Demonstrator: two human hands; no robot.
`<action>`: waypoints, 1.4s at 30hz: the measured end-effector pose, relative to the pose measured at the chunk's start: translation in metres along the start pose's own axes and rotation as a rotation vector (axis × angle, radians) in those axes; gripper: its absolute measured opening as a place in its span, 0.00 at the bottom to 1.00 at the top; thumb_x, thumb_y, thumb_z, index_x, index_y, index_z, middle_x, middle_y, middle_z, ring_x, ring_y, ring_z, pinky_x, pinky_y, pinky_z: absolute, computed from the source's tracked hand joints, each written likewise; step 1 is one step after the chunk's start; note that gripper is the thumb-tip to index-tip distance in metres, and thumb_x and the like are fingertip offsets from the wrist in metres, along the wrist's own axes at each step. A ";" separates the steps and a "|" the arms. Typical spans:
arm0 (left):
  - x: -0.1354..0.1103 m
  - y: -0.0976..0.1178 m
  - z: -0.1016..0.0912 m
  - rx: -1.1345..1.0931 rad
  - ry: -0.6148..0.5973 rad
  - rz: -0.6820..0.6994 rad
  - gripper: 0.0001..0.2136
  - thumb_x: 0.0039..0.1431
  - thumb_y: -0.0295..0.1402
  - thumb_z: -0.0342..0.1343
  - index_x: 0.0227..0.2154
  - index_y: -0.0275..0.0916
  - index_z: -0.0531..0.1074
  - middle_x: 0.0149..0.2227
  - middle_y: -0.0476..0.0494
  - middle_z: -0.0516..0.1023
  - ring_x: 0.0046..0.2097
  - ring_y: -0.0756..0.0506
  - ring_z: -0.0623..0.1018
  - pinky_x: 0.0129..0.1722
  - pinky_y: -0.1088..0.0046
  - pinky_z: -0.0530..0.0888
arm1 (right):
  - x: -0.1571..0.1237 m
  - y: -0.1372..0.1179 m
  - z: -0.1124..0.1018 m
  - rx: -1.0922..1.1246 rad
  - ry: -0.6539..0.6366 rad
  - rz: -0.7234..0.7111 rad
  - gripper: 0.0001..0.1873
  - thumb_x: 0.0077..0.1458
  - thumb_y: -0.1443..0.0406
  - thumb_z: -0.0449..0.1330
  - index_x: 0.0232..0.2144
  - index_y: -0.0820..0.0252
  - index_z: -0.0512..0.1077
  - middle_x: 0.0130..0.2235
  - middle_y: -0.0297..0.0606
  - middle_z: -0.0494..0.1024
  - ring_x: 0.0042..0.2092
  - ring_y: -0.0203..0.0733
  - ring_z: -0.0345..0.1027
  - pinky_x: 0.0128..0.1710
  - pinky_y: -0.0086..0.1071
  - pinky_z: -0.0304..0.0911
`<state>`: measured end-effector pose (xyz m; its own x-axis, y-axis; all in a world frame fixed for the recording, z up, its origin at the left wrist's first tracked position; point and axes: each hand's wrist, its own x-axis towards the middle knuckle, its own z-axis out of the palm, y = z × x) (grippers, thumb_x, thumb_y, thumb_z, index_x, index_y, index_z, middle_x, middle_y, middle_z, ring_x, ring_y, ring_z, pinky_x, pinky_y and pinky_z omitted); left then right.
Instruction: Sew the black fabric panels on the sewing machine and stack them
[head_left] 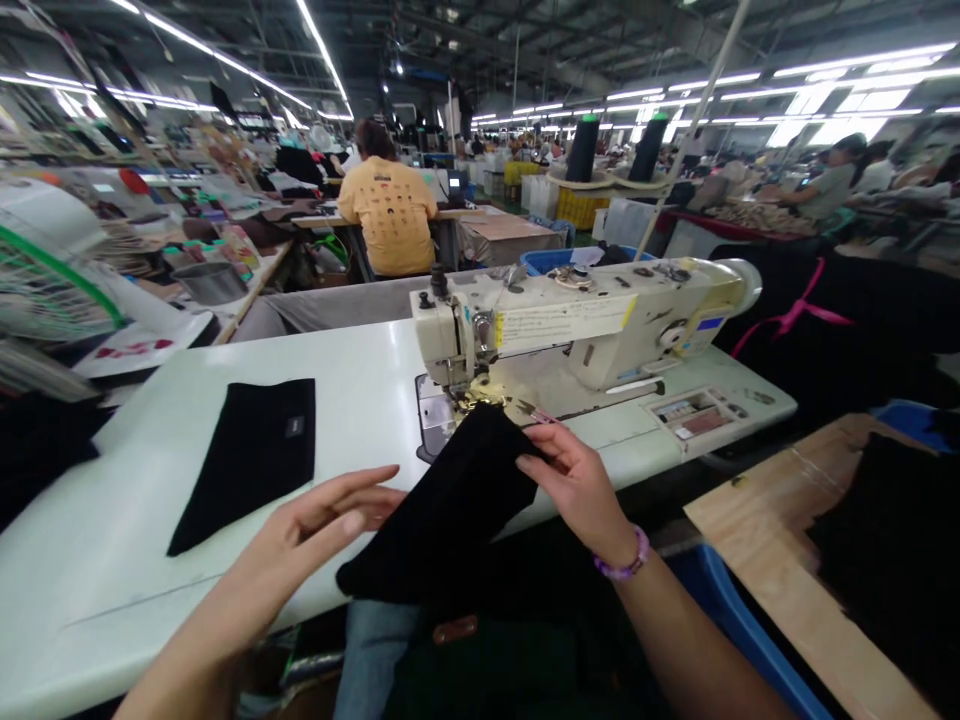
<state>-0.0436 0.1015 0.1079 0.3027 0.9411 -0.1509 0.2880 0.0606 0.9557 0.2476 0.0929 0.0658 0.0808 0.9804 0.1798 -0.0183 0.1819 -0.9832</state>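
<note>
A piece of black fabric (450,500) hangs over the front edge of the sewing table, its upper corner close to the needle area of the sewing machine (555,330). My right hand (574,480) pinches this fabric at its right edge, thumb and fingers closed on it. On the other side, my left hand (330,520) has its fingers stretched out beside the fabric's left edge; some fingertips are hidden behind it. A second black fabric piece (255,450) with a small grey label (295,427) lies flat on the table to the left.
Right of the machine, a recessed tray (694,420) holds small items. A wooden board (765,500) with black fabric stands at the right, above a blue bin (735,610). A fan (52,270) is at far left. A person in a yellow shirt (388,215) sits ahead.
</note>
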 end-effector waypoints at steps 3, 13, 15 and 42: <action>0.017 0.021 0.024 0.056 -0.047 0.070 0.25 0.54 0.48 0.64 0.52 0.41 0.76 0.43 0.39 0.84 0.45 0.38 0.83 0.51 0.58 0.78 | -0.009 -0.007 0.005 -0.147 -0.105 -0.065 0.08 0.56 0.64 0.61 0.39 0.57 0.75 0.39 0.36 0.82 0.41 0.41 0.76 0.42 0.34 0.71; 0.023 0.030 0.083 0.086 0.266 0.341 0.12 0.57 0.40 0.60 0.43 0.42 0.75 0.40 0.46 0.84 0.41 0.44 0.82 0.43 0.68 0.80 | -0.020 -0.036 0.019 -0.613 -0.015 -0.591 0.14 0.59 0.65 0.64 0.48 0.55 0.71 0.47 0.40 0.77 0.52 0.48 0.68 0.59 0.46 0.59; 0.018 0.030 0.087 0.044 0.264 0.362 0.11 0.58 0.39 0.59 0.43 0.42 0.73 0.39 0.46 0.83 0.42 0.45 0.83 0.44 0.68 0.80 | -0.018 -0.040 0.025 -0.663 0.020 -0.620 0.09 0.61 0.65 0.63 0.45 0.55 0.72 0.43 0.39 0.78 0.49 0.47 0.70 0.55 0.45 0.61; 0.022 0.069 0.042 0.697 -0.418 0.572 0.11 0.69 0.28 0.43 0.43 0.42 0.70 0.47 0.44 0.73 0.46 0.47 0.75 0.48 0.70 0.73 | -0.003 -0.065 -0.002 -0.318 -0.553 -0.024 0.12 0.56 0.57 0.67 0.36 0.58 0.73 0.32 0.30 0.74 0.34 0.36 0.68 0.36 0.30 0.66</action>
<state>0.0211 0.1123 0.1597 0.8203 0.5662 0.0815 0.4273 -0.7013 0.5706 0.2508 0.0783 0.1294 -0.4503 0.8863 0.1085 0.2807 0.2559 -0.9251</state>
